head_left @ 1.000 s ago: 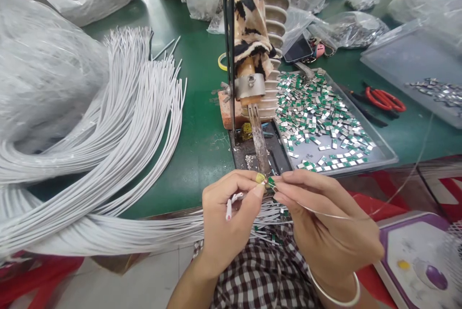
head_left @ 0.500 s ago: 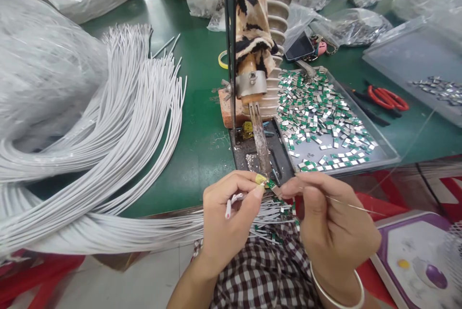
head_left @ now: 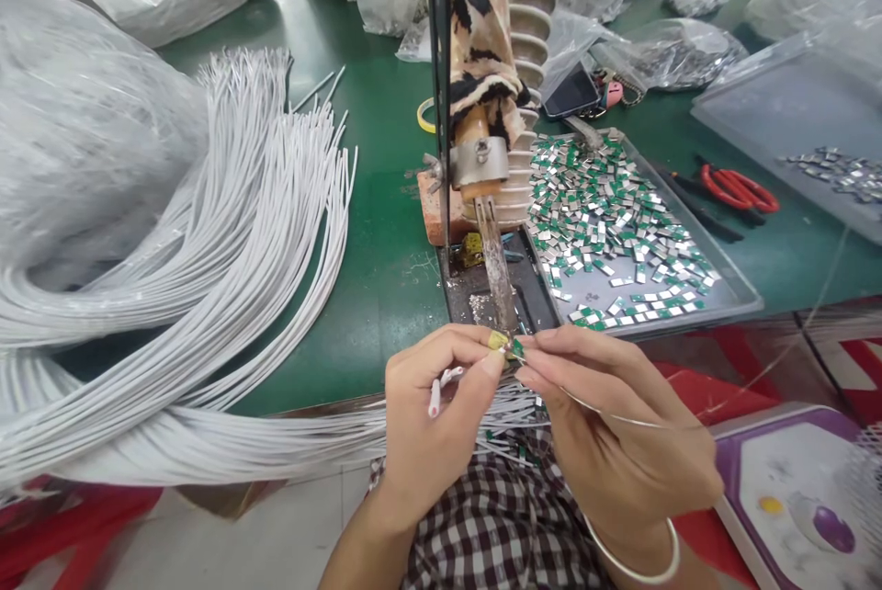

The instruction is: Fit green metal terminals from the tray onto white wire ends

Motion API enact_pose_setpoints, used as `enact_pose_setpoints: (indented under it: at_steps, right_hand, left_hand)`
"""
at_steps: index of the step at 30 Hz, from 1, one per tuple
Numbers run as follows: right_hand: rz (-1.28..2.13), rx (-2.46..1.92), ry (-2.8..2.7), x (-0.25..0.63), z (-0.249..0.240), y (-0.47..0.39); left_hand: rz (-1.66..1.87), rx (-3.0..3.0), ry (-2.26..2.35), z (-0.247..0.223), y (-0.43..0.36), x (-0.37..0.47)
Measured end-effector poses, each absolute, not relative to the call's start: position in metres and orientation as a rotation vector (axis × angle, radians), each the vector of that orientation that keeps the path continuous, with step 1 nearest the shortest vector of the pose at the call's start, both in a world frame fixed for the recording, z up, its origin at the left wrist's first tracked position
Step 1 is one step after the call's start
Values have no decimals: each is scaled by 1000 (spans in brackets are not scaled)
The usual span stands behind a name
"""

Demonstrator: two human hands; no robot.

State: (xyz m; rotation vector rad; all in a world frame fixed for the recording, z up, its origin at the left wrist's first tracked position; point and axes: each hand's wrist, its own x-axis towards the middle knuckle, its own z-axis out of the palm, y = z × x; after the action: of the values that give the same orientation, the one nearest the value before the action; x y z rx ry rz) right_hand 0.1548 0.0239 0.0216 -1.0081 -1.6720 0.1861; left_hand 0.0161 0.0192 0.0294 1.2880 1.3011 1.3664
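My left hand is closed on a white cable, with yellow tape round a fingertip. The cable's end points toward a small green circuit board under the soldering iron tip. Thumb and fingers of my right hand are pinched at the board, with a thin solder wire running back across that hand. The two hands' fingertips nearly meet. The iron, wrapped in spotted cloth, is fixed to a black upright bracket. Fingers hide much of the board.
Bundles of white cables lie on the left. A tray of small boards stands on the right, beside red-handled pliers. Finished-looking cables with boards rest over the lap. A purple-and-white device is at lower right.
My right hand has moved slightly left and its thumb and fingers have closed in beside the iron tip. The solder wire has shifted with it. My left hand has hardly moved.
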Motion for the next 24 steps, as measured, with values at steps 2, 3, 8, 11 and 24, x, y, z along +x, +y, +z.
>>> enact_pose_setpoints:
  at_steps: [2,3,8,11,24]
  right_hand:
    - [272,-981,-1660,157,21,22]
    - [324,-966,-1645,158,20,22]
    - [618,-966,-1576,164,21,19]
    - [670,-1122,-1597,164,22,21]
    - [530,-1172,-1558,160,11,21]
  left_hand:
    - [1361,1284,1294,28,18,16]
    - [1357,1284,1299,28,17,16]
    - [1339,1284,1334,26,15,16]
    - [1302,1360,1329,24,16,15]
    - [1216,1165,1229,28,22,14]
